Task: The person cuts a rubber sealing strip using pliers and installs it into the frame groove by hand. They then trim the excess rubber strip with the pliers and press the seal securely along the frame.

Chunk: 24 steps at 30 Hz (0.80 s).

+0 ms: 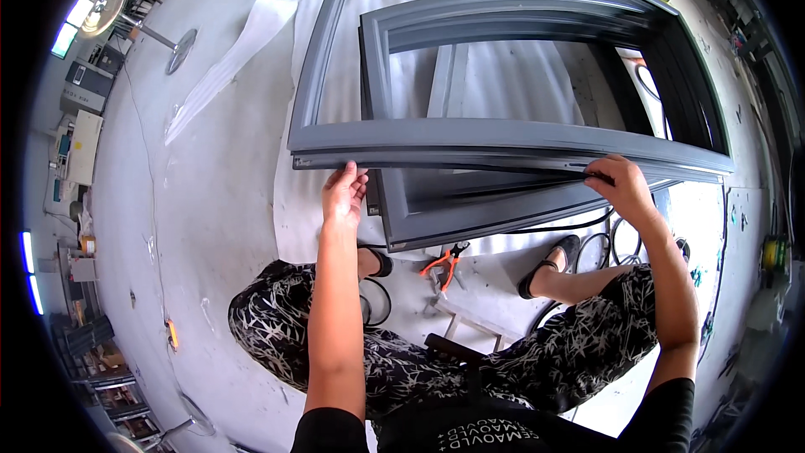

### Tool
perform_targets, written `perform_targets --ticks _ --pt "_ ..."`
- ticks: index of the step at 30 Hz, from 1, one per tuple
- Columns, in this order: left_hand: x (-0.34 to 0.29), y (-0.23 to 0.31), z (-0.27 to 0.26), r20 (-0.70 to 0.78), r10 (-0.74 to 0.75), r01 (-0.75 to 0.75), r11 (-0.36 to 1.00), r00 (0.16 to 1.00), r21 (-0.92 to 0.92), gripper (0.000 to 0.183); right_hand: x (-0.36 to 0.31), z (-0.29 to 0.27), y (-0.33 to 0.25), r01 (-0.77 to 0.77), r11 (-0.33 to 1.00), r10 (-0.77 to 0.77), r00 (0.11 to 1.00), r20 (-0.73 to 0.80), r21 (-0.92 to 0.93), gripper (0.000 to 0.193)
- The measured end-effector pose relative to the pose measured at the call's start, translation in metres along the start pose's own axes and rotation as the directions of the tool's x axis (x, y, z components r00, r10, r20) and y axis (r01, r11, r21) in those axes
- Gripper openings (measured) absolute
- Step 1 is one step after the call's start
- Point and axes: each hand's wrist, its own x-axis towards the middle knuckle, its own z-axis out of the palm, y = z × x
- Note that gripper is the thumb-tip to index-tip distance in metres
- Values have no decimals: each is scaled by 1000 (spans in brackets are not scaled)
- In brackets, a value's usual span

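In front of my seated legs lies a stack of dark grey window frames (503, 134), with the top one reaching toward me. A thin black rubber seal strip (495, 169) runs along the near edge of that top frame. At the strip's left part, my left hand (342, 193) has its thumb pressed up at the frame edge and its fingers curled. My right hand (622, 189) pinches the strip near the frame's right part, where it bows slightly away from the edge. The lower frames show through the opening and below the near edge.
Orange-handled pliers (446, 264) lie on the floor between my feet, beside a small stool (470, 319). Black strip loops (594, 252) lie near my right foot. White foam sheeting (289, 201) is under the frames. A pedestal fan (151, 29) stands far left; an orange cutter (173, 335) lies left.
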Motion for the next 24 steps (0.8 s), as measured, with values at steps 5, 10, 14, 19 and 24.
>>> perform_targets --ticks 5,10,14,19,24 --pt "-17 -12 34 -79 -93 96 995 993 30 26 -1 0 10 48 998 -48 999 -7 -41 18" --pt "-3 -20 25 -9 -16 16 1000 1000 4 29 -3 3 10 94 995 -93 996 7 -24 18" --pt "-16 -27 51 -96 0 4 999 995 43 30 -2 5 19 141 985 -139 990 31 -98 18" --pt "-19 -30 50 -62 79 -69 987 995 143 46 -5 3 15 129 990 -129 992 6 -57 19" --pt "-30 -35 65 -113 186 -128 911 976 392 61 -5 -4 15 181 982 -181 983 -2 -46 19"
